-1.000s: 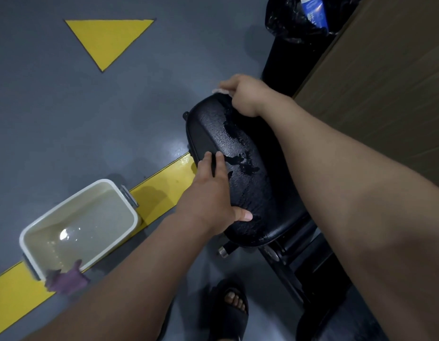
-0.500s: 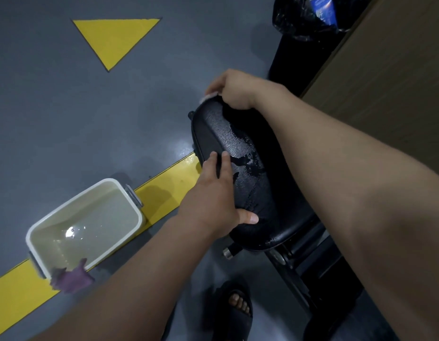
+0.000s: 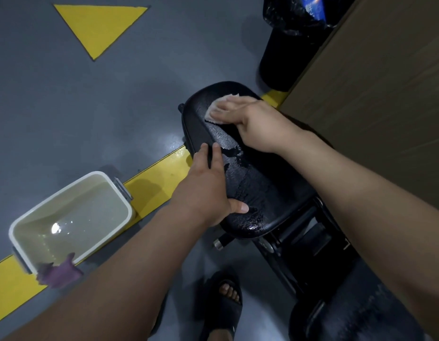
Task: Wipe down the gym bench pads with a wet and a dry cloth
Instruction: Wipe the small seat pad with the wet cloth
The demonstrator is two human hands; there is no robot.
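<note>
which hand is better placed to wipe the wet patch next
Right hand: it presses the cloth on the pad, just beyond the wet patch. The left hand rests on the pad's edge, holding nothing.

Nothing here can be read. At one o'clock, a blue packet in the black bin carries pale print, too blurred to make out. At eleven o'clock, a plain yellow triangle is painted on the grey floor.
</note>
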